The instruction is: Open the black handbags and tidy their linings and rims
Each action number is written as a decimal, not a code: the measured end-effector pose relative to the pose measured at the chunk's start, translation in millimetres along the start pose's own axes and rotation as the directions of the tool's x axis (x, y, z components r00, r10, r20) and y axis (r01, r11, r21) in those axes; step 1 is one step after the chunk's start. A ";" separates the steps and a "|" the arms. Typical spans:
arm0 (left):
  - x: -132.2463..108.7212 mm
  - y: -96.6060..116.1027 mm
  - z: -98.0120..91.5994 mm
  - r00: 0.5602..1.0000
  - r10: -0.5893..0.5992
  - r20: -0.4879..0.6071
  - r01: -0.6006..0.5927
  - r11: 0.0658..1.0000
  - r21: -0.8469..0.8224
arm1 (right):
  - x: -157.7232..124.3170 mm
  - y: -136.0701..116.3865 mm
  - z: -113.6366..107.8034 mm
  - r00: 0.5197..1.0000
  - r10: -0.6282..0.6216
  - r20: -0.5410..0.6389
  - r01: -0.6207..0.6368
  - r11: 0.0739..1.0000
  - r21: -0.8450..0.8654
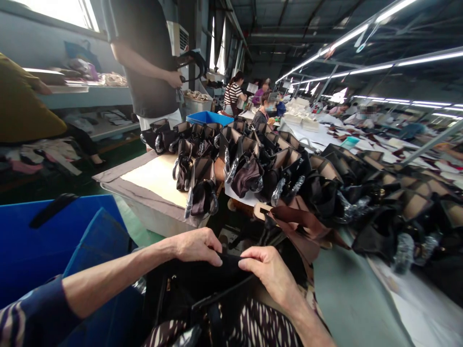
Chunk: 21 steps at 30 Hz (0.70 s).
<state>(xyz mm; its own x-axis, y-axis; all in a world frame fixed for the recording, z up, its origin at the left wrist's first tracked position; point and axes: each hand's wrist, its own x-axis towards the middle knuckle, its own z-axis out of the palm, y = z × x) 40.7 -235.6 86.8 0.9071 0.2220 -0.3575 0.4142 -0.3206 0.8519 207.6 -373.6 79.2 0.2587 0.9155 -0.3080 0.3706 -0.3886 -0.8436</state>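
Observation:
A black handbag (188, 289) lies on my lap at the bottom middle. My left hand (197, 245) curls over its upper edge with the fingers closed on the black material. My right hand (269, 272) pinches the same edge from the right, thumb and fingers pressed together. Brown straps (300, 224) hang from the table edge just beyond my right hand.
Several black and brown handbags (253, 164) stand in rows on the long table (155, 180) ahead. A blue crate (43, 241) sits at my left. A person in a black shirt (148, 53) stands at the far end holding a bag. Other workers sit further back.

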 end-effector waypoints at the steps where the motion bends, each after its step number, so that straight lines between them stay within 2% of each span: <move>1: 0.6 -3.3 1.7 1.000 0.000 0.029 0.000 1.000 -0.005 | -0.3 3.6 2.8 1.000 0.014 0.020 -0.014 1.000 0.022; 4: 3.6 -11.3 9.0 0.996 0.061 0.059 -0.062 0.998 0.014 | 2.2 17.0 11.1 0.996 0.062 0.071 -0.068 0.994 0.082; 8: 8.1 -9.8 17.4 0.987 0.156 0.027 -0.159 0.978 0.134 | 6.7 27.2 14.5 0.994 0.076 0.080 -0.085 0.990 0.111; 12: 11.9 -4.5 20.9 0.980 0.199 -0.010 -0.189 0.944 0.271 | 7.1 22.9 10.5 0.992 0.065 0.110 -0.073 0.995 0.066; 15: 15.3 -6.2 23.1 0.974 0.226 -0.005 -0.214 0.926 0.311 | 8.1 21.0 10.2 0.992 0.052 0.118 -0.056 0.998 0.029; 21: 21.1 -6.1 27.9 0.980 0.198 0.000 -0.183 0.908 0.377 | 11.9 27.6 14.4 0.994 0.022 0.108 -0.020 1.000 -0.016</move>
<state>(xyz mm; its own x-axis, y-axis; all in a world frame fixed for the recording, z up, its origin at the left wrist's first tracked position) 59.4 -254.6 63.3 0.9711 0.1545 -0.1821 0.2382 -0.6792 0.6942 208.0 -371.9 46.0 0.1694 0.9126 -0.3720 0.3795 -0.4088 -0.8300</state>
